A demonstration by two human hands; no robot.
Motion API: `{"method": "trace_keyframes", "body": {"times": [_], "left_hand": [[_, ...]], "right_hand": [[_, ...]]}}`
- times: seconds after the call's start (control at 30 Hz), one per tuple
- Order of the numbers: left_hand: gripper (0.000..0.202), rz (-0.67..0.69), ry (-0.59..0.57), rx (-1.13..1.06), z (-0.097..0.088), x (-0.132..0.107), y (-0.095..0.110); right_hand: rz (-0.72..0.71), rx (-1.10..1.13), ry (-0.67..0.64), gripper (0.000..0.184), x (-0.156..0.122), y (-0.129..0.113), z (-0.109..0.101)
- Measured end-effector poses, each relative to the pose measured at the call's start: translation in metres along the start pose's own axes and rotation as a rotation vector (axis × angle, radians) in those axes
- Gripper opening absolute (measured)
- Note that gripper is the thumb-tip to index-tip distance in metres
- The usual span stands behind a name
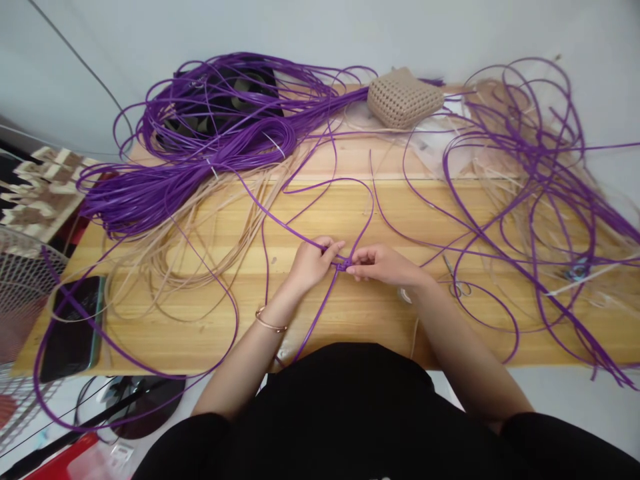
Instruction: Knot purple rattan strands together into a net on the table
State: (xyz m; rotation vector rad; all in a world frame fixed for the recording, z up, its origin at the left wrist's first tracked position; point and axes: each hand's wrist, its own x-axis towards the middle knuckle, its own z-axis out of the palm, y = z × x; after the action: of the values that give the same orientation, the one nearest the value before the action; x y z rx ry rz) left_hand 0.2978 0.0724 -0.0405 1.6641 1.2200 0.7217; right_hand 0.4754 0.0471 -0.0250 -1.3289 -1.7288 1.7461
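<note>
At the middle of the wooden table, a small purple woven piece [343, 265] is held between my two hands, with long purple strands running out from it. My left hand [316, 262] pinches a purple strand [280, 223] between thumb and fingers, just left of the weave. On the right side, my right hand [383, 265] has its thumb and fingertips closed on the weave's edge. One strand loops up and away above the weave, and another runs down toward my body. Fingers partly cover the weave's ends.
Purple strand bundles [165, 180] and beige strands [225, 260] lie at the left. A beige woven pouch [405, 99] sits at the back. Small scissors [457, 287] lie right of my right hand, near tangled purple strands [540, 153]. A phone [73, 330] rests at the left edge.
</note>
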Motion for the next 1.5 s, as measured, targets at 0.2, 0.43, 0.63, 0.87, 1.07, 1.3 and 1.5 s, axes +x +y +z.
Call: {"method": "trace_keyframes", "body": {"times": [0.2,0.43,0.63,0.87,1.07,1.3,1.5], "left_hand": [[0.033,0.056,0.086,0.121,0.0,0.004,-0.003],[0.039,-0.039,0.003,0.012,-0.006,0.006,-0.006],[0.035,-0.089,-0.03,-0.076,-0.007,0.007,-0.006],[0.034,-0.181,-0.097,-0.051,-0.033,0.003,-0.004],[0.022,-0.042,-0.044,0.235,-0.056,-0.022,0.002],[0.023,0.228,-0.084,0.405,-0.022,-0.026,0.013],[0.035,0.154,-0.007,0.365,-0.009,-0.019,0.003]], "right_hand": [[-0.003,0.065,-0.016,0.026,-0.002,0.0,0.0],[0.023,0.094,-0.052,0.027,-0.003,0.002,-0.003],[0.026,0.133,-0.072,0.029,-0.002,0.002,-0.003],[0.053,0.131,-0.052,0.031,-0.003,0.001,-0.005],[0.029,0.061,0.023,0.029,-0.004,-0.004,-0.006],[-0.076,-0.208,0.172,0.015,0.004,-0.004,-0.003],[-0.034,-0.175,0.337,0.008,0.008,-0.005,0.001]]}}
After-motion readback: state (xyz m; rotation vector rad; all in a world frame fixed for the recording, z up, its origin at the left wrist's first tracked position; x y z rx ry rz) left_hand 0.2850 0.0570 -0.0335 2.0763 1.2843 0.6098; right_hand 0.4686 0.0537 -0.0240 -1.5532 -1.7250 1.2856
